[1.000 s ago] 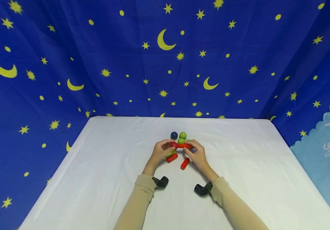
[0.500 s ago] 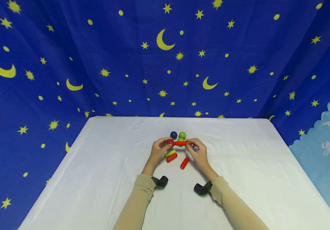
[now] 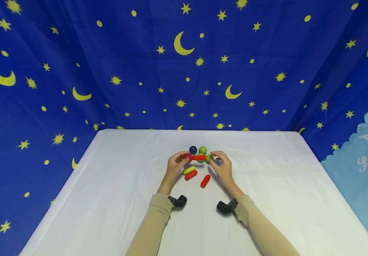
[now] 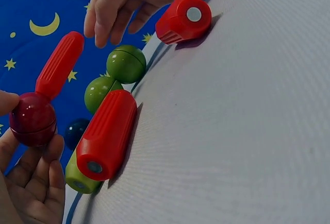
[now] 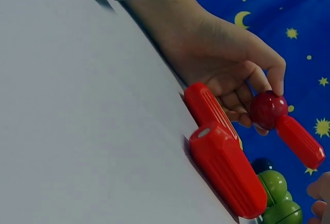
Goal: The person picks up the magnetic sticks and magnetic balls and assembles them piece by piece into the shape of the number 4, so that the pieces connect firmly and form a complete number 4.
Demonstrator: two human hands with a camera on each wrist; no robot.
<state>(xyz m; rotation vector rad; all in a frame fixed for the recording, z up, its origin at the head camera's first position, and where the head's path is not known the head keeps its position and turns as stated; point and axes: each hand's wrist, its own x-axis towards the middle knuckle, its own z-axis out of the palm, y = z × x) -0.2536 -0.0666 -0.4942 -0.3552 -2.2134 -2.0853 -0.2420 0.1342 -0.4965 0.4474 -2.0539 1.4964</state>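
Note:
My left hand (image 3: 174, 169) pinches a dark red ball (image 4: 33, 119) between thumb and fingers, above the table. A red rod (image 5: 300, 141) is joined to that ball and points toward the right hand. My right hand (image 3: 223, 171) is beside a green ball (image 3: 209, 158), its fingers loosely bent and apart from the rod's end in the left wrist view. Two more green balls (image 3: 203, 150) and a dark blue ball (image 3: 193, 149) are behind the rod. Nearer lie a yellow-green rod (image 3: 189, 170) and a red rod (image 3: 190, 175) side by side, with another red rod (image 3: 205, 181) to their right.
The white cloth-covered table (image 3: 113, 199) extends on both sides of the arms. A blue curtain (image 3: 152, 71) with moons and stars stands behind and at the sides. A light blue scalloped cloth (image 3: 363, 153) hangs at the right.
My left hand has moved slightly left and away from me with the ball and rod. My right hand has let go of the rod, and the green ball beside it shows more fully.

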